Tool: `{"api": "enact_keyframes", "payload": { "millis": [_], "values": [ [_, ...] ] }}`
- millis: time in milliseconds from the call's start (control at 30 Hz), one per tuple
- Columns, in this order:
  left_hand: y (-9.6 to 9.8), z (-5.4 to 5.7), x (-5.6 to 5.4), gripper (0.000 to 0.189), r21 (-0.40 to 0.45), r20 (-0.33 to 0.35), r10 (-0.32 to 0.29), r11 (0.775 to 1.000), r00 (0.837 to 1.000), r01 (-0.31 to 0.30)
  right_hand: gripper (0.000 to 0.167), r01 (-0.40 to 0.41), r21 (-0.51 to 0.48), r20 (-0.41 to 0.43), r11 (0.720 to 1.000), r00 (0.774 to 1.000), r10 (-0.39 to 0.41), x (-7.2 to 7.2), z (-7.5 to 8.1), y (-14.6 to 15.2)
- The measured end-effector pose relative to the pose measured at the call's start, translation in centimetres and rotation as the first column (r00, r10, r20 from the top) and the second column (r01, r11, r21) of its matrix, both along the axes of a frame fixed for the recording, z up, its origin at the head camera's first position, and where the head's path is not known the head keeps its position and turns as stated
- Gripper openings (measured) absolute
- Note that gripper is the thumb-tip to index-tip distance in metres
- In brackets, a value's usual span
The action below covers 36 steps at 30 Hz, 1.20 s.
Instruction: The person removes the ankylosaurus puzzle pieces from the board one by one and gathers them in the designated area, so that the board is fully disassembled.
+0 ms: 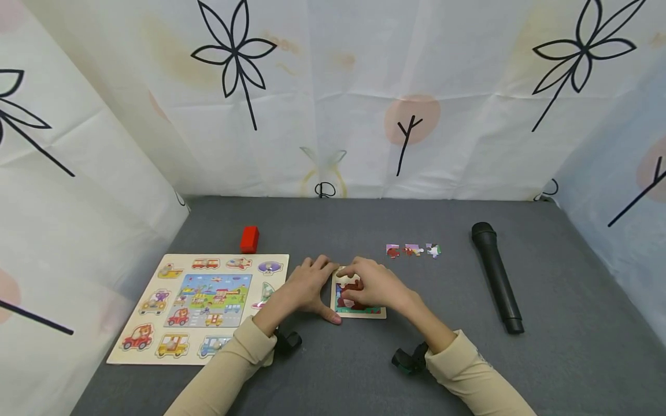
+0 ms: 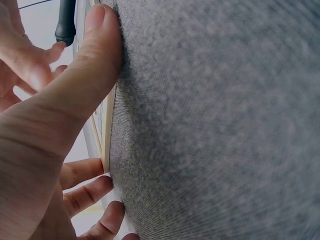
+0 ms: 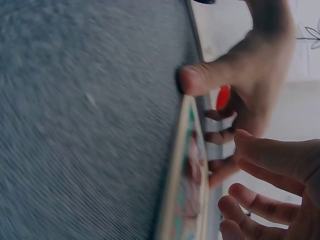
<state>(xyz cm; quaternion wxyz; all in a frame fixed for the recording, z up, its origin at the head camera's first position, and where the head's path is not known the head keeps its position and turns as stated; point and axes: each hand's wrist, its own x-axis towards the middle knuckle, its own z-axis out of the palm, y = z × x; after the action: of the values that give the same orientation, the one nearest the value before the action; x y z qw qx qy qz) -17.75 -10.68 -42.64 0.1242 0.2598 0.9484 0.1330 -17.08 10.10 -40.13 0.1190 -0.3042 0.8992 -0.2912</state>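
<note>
A small jigsaw tray (image 1: 359, 315) with a pale wooden frame and a brown animal picture lies flat on the table. My left hand (image 1: 306, 286) holds it by its left side, thumb at the near left corner and fingers at the far left. Over the picture hovers my right hand (image 1: 376, 283), thumb and index finger apart. Nothing shows between these fingers in the right wrist view (image 3: 285, 185), and they hide part of the picture. Beyond the tray, three loose jigsaw pieces (image 1: 413, 250) lie in a row.
Left of the hands lies a large wooden vehicle puzzle board (image 1: 156, 277), partly under the left forearm. A red block (image 1: 250, 239) stands behind it. On the right lies a black microphone (image 1: 498, 277). White patterned cloth (image 1: 354, 69) encloses the grey table (image 1: 354, 370).
</note>
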Motion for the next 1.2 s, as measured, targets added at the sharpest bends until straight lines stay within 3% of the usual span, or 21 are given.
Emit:
{"api": "enact_keyframes", "payload": {
  "millis": [433, 1200],
  "values": [
    [0.0, 0.0, -0.1, 0.114, 0.006, 0.002, -0.007, 1.0, 1.0, 0.007, 0.037, 0.004, 0.086, -0.014, 0.996, 1.0, -0.003, -0.1, -1.9, -1.0],
    [0.0, -0.1, -0.2, 0.112, -0.006, 0.001, 0.002, 1.0, 1.0, -0.002, 0.033, 0.015, 0.06, -0.06, 0.998, 0.998, -0.011, 0.4, -1.9, -1.1]
  ]
}}
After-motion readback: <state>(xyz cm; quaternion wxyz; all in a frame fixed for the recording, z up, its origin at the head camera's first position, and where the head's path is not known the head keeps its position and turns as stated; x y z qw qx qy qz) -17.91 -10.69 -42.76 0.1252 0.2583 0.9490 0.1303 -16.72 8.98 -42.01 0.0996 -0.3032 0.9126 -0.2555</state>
